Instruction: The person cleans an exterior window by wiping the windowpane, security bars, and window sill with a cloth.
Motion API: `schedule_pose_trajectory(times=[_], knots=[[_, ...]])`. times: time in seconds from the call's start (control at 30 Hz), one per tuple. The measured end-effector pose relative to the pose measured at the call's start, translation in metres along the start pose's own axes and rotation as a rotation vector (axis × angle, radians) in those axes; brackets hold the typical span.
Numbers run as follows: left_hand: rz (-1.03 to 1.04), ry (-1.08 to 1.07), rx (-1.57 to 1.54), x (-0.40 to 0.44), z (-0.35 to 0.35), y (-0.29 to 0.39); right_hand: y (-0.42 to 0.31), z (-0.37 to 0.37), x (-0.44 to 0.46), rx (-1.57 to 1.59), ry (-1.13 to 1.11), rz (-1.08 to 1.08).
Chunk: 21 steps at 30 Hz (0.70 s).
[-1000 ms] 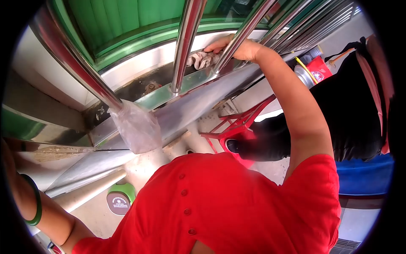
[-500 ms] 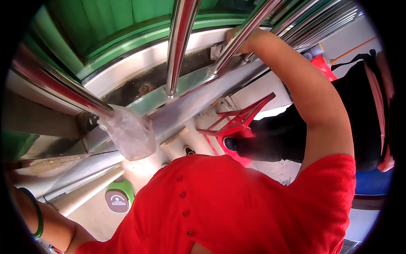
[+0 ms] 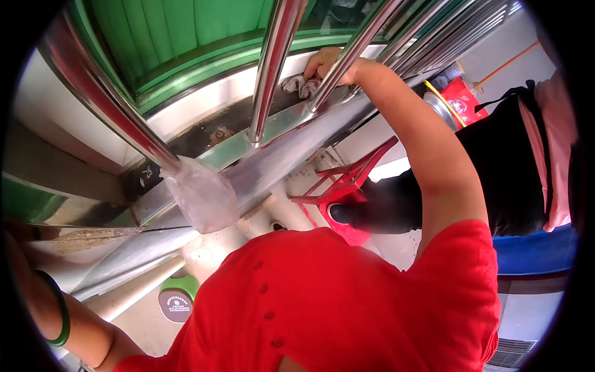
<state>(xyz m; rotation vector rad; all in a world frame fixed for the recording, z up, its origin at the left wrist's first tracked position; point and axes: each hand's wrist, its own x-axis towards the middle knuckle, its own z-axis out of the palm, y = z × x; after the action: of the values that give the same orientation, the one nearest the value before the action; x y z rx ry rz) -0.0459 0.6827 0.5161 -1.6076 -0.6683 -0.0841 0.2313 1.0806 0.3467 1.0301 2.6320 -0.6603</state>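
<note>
My right hand [image 3: 333, 64] reaches between the metal bars, its fingers closed on a crumpled, dirty whitish cloth [image 3: 302, 87]. The cloth lies against the dark sill [image 3: 238, 113], beside the white edge of the green window frame [image 3: 186, 84]. One shiny bar [image 3: 347, 57] crosses in front of the hand. A clear plastic bag [image 3: 202, 195] is tied round the foot of the leftmost bar [image 3: 111, 93]. My left arm, with a green bangle [image 3: 61, 313], runs up the left edge; the left hand itself is outside the visible picture.
A person in black trousers [image 3: 508, 167] is at the right, one foot by a red stool [image 3: 353, 177]. Near them are a red packet [image 3: 462, 99] and a blue object [image 3: 533, 254]. A green and grey stool [image 3: 176, 301] stands on the floor below.
My right hand and the cloth first went right along the sill, behind the bar, then came back left. The view shifted slightly. The person at the right moved a little.
</note>
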Motion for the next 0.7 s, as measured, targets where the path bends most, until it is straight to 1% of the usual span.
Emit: schedule_pose_trajectory(times=[0.03, 0.07, 0.1, 0.13, 0.2, 0.23, 0.27, 0.33, 0.37, 0.43, 0.47, 0.53, 0.57, 0.6, 0.67, 0.7], knots=[[-0.020, 0.015, 0.029, -0.007, -0.004, 0.004, 0.019, 0.010, 0.008, 0.490, -0.041, 0.047], [-0.041, 0.012, 0.052, -0.018, -0.009, 0.004, 0.012, 0.014, -0.005, 0.751, -0.044, -0.023], [-0.066, 0.014, 0.080, -0.029, -0.012, 0.005, 0.002, 0.023, -0.017, 0.894, -0.051, -0.086], [-0.091, 0.015, 0.112, -0.040, -0.016, 0.007, -0.006, 0.036, -0.021, 0.909, -0.021, -0.045], [-0.129, 0.012, 0.190, -0.060, -0.024, 0.009, -0.005, 0.041, -0.020, 0.877, -0.001, -0.136], [-0.146, 0.011, 0.220, -0.067, -0.025, 0.009, -0.010, 0.037, -0.024, 0.891, -0.023, -0.091], [-0.163, 0.013, 0.237, -0.073, -0.024, 0.010, -0.010, 0.033, -0.022, 0.785, -0.038, -0.035], [-0.191, 0.007, 0.265, -0.079, -0.022, 0.014, 0.007, 0.022, -0.005, 0.637, -0.116, -0.083], [-0.204, -0.002, 0.285, -0.083, -0.023, 0.015, 0.032, 0.027, 0.030, 0.434, -0.075, -0.084], [-0.199, -0.030, 0.333, -0.085, -0.029, 0.012, 0.039, 0.012, 0.049, 0.074, -0.134, 0.063], [-0.199, -0.046, 0.359, -0.085, -0.032, 0.012, 0.044, 0.009, 0.053, 0.061, -0.151, 0.077], [-0.205, -0.079, 0.392, -0.088, -0.034, 0.009, 0.009, -0.007, 0.016, 0.050, -0.145, 0.051], [-0.209, -0.091, 0.404, -0.088, -0.035, 0.008, 0.018, -0.008, 0.027, -0.143, -0.181, 0.068], [-0.208, -0.103, 0.419, -0.089, -0.036, 0.007, 0.044, -0.002, 0.049, -0.159, -0.151, 0.001], [-0.220, -0.118, 0.440, -0.094, -0.038, 0.007, 0.000, -0.019, 0.002, -0.484, -0.115, -0.018], [-0.225, -0.121, 0.452, -0.095, -0.038, 0.007, 0.003, -0.015, -0.003, -0.489, -0.114, -0.022]])
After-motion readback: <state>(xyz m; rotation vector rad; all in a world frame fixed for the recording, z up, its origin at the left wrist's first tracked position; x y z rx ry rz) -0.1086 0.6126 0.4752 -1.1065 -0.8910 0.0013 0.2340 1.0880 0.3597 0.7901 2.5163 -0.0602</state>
